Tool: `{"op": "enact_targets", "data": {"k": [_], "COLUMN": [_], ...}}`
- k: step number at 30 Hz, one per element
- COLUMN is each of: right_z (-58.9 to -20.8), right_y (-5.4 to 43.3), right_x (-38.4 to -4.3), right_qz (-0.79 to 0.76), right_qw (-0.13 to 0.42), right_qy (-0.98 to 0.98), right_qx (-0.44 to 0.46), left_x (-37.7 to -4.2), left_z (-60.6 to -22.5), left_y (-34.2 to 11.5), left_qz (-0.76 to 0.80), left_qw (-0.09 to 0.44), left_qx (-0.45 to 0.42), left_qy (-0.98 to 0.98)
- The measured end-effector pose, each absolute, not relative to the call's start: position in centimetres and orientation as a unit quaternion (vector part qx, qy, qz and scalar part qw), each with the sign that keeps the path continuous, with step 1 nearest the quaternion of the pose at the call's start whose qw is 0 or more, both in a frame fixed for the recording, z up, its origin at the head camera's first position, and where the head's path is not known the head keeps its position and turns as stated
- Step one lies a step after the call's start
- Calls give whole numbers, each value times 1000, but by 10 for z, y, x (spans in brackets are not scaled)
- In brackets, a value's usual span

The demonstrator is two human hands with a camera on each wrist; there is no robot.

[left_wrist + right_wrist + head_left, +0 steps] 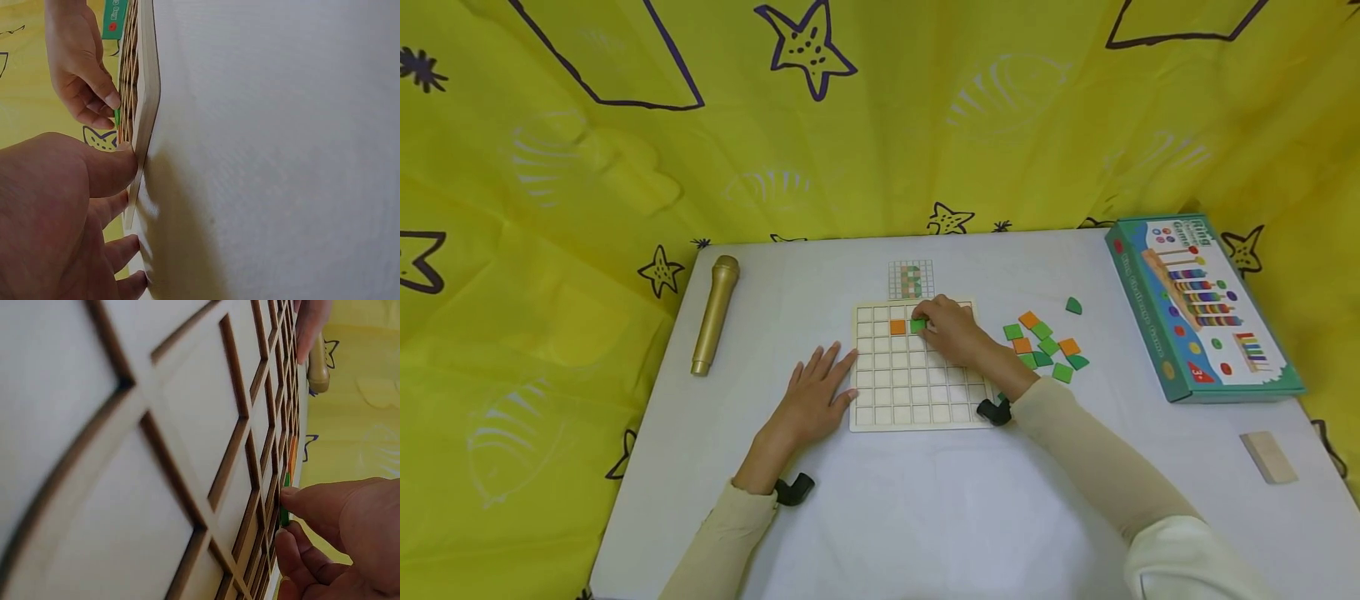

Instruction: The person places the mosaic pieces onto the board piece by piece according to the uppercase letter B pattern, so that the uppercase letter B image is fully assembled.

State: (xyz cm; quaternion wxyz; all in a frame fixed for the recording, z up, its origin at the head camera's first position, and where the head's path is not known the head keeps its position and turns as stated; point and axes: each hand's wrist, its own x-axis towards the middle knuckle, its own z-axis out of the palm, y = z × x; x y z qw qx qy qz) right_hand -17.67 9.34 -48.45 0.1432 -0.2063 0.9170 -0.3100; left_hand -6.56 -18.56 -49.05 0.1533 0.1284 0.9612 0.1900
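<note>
My right hand (951, 329) pinches a green tile (917, 326) between thumb and fingertips, over a cell near the top of the wooden grid board (891, 414). An orange square tile (898, 327) lies in the cell just left of it. In the right wrist view the green tile (285, 509) stands right at the grid's ridges. My left hand (812, 396) rests with spread fingers at the board's left edge; the left wrist view shows its thumb (115, 165) against the board's side (149, 94).
Several loose green and orange tiles (1043, 344) lie right of the board. A small pattern card (912, 279) lies behind it. A gold microphone (715, 317) is at the left; a boxed ring game (1206, 308) and a wooden block (1268, 457) are at the right.
</note>
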Motion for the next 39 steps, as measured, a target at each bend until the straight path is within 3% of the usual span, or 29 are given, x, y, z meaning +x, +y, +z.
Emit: {"op": "enact_targets", "data": {"k": [20,33,39], "right_z": [-479,-462,-462], "right_y": [102,217,274], "right_x": [-173,-188,-186], "right_qz": [-303,-333,-328], "right_qw": [132,119,145], "right_qy": [917,932,934], "right_qx": [-222,-85,-15], "left_x": [-65,-63,-63], "left_z": [-485,-484,-483], "left_y": [-187,-187,-187], "left_qz": [199,198,204], "left_qw": [150,152,156], "left_qx": [140,132,134], "left_qy": [958,959,957]}}
